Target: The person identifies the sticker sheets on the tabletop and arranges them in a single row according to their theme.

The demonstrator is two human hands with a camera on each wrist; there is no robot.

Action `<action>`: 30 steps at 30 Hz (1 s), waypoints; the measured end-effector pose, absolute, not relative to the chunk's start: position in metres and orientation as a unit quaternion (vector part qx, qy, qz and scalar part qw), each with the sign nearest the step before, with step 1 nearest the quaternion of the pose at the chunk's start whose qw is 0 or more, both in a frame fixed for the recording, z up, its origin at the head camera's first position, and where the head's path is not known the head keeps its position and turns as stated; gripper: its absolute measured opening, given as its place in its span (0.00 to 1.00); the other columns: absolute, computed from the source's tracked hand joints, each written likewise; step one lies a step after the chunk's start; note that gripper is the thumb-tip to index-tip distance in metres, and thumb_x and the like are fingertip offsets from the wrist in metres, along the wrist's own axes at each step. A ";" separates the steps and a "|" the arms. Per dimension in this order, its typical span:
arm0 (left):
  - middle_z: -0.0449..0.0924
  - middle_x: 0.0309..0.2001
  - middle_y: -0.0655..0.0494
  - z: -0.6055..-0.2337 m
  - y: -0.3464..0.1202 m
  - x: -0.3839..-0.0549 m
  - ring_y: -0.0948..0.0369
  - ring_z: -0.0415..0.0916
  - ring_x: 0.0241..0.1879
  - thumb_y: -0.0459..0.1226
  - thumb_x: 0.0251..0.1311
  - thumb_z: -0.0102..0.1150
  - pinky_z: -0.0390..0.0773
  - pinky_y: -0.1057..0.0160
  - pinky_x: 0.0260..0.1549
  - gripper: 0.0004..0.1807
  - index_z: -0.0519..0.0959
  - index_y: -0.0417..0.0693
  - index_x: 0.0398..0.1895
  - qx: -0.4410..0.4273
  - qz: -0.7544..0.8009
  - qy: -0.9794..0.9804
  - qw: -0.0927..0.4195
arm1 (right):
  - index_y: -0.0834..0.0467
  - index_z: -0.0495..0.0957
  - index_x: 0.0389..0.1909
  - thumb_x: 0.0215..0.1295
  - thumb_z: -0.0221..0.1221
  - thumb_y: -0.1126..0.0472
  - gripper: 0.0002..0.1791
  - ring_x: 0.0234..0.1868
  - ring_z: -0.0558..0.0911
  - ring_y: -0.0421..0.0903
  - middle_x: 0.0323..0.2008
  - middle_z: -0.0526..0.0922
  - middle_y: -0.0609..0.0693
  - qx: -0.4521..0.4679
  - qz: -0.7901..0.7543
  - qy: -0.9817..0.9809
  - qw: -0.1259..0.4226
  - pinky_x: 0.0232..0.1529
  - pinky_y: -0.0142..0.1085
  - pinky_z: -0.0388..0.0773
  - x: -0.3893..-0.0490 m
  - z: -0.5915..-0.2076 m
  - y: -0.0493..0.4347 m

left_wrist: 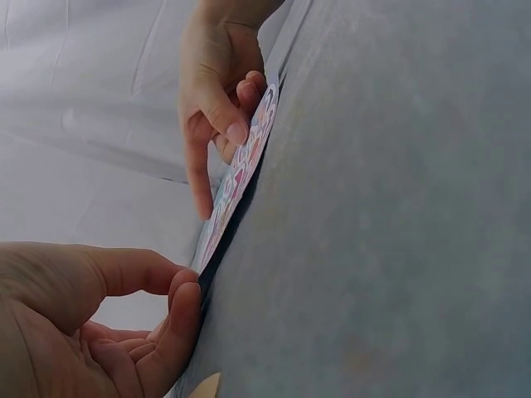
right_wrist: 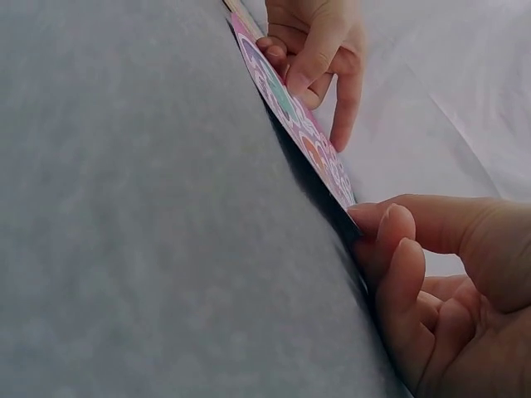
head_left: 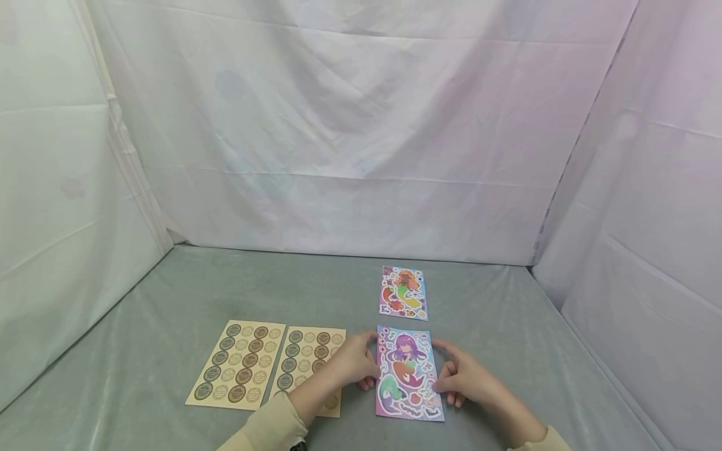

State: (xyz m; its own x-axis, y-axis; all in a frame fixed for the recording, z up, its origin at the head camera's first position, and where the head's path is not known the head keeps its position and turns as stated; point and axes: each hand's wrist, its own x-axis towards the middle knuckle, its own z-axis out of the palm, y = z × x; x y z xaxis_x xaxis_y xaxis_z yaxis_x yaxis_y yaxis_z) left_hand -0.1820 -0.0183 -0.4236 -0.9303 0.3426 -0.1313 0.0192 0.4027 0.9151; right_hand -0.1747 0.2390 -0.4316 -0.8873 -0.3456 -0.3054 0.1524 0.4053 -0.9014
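A mermaid sticker sheet (head_left: 407,376) with a purple-haired figure lies between my two hands at the front of the table. My left hand (head_left: 354,361) pinches its left edge, thumb and fingertip meeting at the border in the left wrist view. On the opposite edge, my right hand (head_left: 465,378) pinches the sheet between thumb and fingers. Both wrist views show a dark shadow under the sheet's near side. Just beyond it lies a second sticker sheet (head_left: 403,293), with orange, red and green figures.
To the left are two cream sheets of round seal stickers, the outer sheet (head_left: 235,365) and the inner sheet (head_left: 304,341), partly hidden by my left forearm. A grey cloth (head_left: 496,300) covers the table. Pale curtains (head_left: 350,125) hang at the back and on both sides.
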 end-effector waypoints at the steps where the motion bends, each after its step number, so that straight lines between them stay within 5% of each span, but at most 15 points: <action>1: 0.76 0.17 0.48 -0.423 -0.018 -0.182 0.59 0.73 0.11 0.20 0.43 0.64 0.77 0.62 0.11 0.41 0.62 0.30 0.65 0.111 0.534 0.825 0.150 | 0.66 0.47 0.72 0.52 0.69 0.65 0.52 0.15 0.73 0.39 0.22 0.77 0.52 -0.060 -0.541 0.807 0.229 0.15 0.30 0.72 -0.175 -0.431 0.239; 30: 0.75 0.15 0.49 -0.426 -0.018 -0.183 0.61 0.71 0.10 0.20 0.42 0.64 0.75 0.63 0.09 0.32 0.70 0.30 0.57 0.119 0.524 0.832 0.140 | 0.63 0.47 0.73 0.52 0.69 0.66 0.52 0.13 0.72 0.39 0.22 0.78 0.52 -0.056 -0.542 0.806 0.230 0.15 0.30 0.71 -0.174 -0.430 0.238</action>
State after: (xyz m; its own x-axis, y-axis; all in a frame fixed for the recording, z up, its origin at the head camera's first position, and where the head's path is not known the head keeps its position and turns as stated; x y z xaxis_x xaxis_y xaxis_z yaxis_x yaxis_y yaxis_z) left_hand -0.1827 -0.0183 -0.4258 -0.9326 0.3444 -0.1075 0.0520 0.4232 0.9046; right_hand -0.1739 0.2377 -0.4295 -0.8878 -0.3394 -0.3107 0.1593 0.4068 -0.8995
